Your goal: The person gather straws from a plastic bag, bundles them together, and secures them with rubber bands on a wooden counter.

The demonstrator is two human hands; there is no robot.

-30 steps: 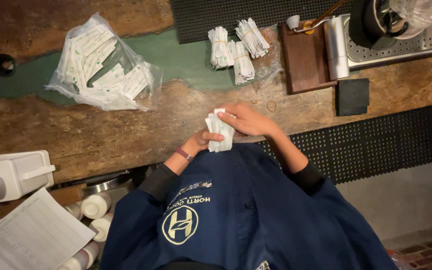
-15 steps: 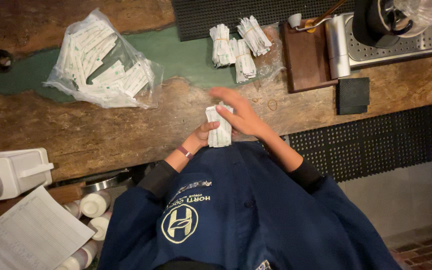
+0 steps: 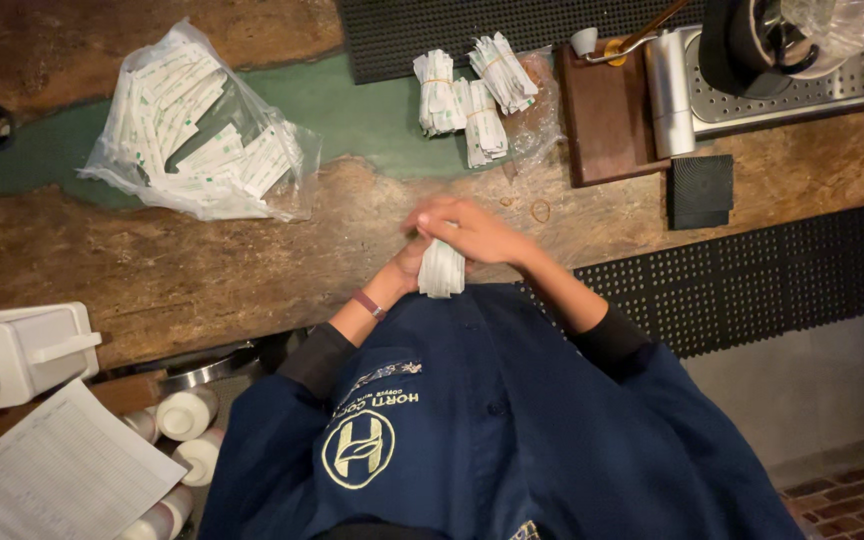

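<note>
Both hands, left (image 3: 410,262) and right (image 3: 472,232), are clamped round a stack of white packets (image 3: 441,270) over the counter (image 3: 252,270) edge. Probably banding it; a loose grip could spill packets floorward.

- One head-worn view looked straight down from above the wooden bench (image 3: 202,270), fairly near.
- The bench filled the upper half of the frame; the wearer's blue jacket (image 3: 472,420) lay just below its near edge.
- No second view was given.
</note>
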